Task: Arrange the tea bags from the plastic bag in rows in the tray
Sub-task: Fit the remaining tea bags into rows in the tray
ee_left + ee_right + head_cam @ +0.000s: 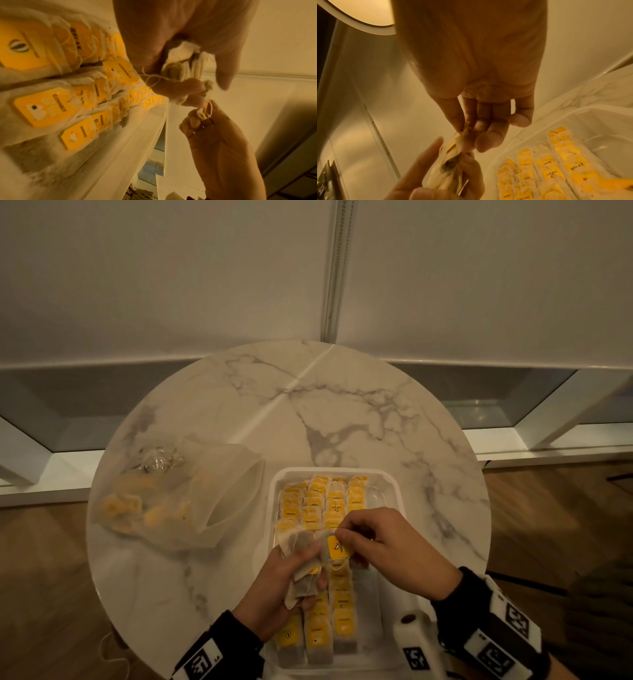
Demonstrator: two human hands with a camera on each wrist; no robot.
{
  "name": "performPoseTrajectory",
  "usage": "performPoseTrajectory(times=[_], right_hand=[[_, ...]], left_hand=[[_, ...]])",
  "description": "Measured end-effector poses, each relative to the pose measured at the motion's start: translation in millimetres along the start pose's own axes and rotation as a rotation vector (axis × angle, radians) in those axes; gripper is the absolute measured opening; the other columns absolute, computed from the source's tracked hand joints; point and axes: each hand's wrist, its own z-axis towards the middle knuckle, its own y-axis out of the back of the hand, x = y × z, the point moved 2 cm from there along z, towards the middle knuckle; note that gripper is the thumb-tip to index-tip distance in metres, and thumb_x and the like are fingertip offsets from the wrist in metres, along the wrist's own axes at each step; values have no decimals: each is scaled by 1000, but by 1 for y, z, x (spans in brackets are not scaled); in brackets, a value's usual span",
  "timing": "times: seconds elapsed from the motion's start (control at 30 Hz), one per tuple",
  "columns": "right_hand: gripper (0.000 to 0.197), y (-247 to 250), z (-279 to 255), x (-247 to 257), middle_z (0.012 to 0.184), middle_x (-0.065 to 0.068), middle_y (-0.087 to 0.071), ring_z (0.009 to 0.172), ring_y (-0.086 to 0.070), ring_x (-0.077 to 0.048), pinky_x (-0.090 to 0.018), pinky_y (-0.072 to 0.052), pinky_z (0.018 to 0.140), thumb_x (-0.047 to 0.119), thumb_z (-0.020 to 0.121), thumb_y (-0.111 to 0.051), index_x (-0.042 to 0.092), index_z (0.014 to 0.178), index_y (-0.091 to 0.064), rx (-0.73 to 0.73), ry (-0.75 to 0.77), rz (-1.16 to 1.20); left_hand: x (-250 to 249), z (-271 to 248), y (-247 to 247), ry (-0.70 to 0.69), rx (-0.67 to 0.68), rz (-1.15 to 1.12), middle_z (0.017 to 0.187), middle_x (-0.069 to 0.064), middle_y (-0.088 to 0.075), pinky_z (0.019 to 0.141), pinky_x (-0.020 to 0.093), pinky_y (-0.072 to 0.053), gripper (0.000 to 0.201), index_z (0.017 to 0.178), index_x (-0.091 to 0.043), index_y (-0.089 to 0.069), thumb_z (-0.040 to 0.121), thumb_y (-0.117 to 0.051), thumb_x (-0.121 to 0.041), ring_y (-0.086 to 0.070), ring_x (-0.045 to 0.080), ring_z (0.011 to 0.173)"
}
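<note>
A white plastic tray (387,479) sits on the round marble table (239,392), holding several rows of tea bags (323,501) with yellow tags. Above the tray's middle, my left hand (291,573) grips a bunch of tea bags (301,542), also seen in the left wrist view (181,63). My right hand (383,542) pinches one yellow-tagged tea bag (337,547) at the top of that bunch; the pinch shows in the right wrist view (464,132). A clear plastic bag (178,494) with more tea bags lies left of the tray.
The tray's rightmost column (375,498) holds no bags. A wall and a low white ledge (548,446) stand behind the table. Wooden floor (41,577) shows on both sides. Bare marble lies beyond the tray.
</note>
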Motion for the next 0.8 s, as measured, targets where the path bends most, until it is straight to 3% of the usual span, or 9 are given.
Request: performPoseTrajectory(times=[0.1,0.17,0.33,0.43,0.53,0.63,0.8], right_hand=[[18,-1,-1,-1,70,-9,-69,64,-66,-26,-41,-55,67,25,95,-63,11,85,-70,-29,-26,107],[16,-2,-1,-4,69,-8,-69,63,-67,-25,-41,-54,67,28,90,-70,13,85,-69,-67,-46,138],[11,1,-1,-7,70,1,-70,63,-63,-7,-20,-49,62,21,90,-70,14,81,-73,-121,-13,68],[8,13,-1,-6,67,11,-67,62,-59,1,-10,-40,61,17,90,-70,14,84,-75,-272,47,-34],[7,27,-3,-4,75,13,-70,71,-62,-3,-14,-44,66,16,89,-70,17,88,-76,-362,121,-195],[9,29,-7,-4,78,15,-66,80,-61,-8,-17,-46,72,20,90,-69,19,93,-78,-180,88,-297],[13,35,-12,-15,81,11,-60,72,-54,-7,-24,-43,70,25,94,-64,21,94,-77,-224,110,-439]], left_hand=[[-2,1,-2,-39,-2,54,60,13,-54,34,19,-33,46,98,-4,-61,69,-79,-34,-50,15,42],[-4,1,-2,-55,-7,13,62,13,-56,34,19,-35,40,101,-3,-62,73,-78,-28,-53,14,44],[-3,1,-2,-52,-24,45,67,14,-58,34,19,-35,39,106,-3,-65,76,-76,-25,-54,15,48],[-2,2,-2,-36,-51,54,89,18,-66,34,20,-35,40,107,-3,-65,77,-75,-26,-55,17,54],[-2,3,-2,-9,-79,28,100,12,-70,34,18,-34,38,107,-4,-63,77,-71,-25,-56,16,55],[-3,4,0,-7,-111,19,97,10,-69,34,18,-34,40,106,-3,-62,75,-71,-26,-56,16,55],[-4,2,-2,11,-103,27,86,8,-65,34,18,-33,35,101,-2,-60,81,-76,-25,-55,14,53]])
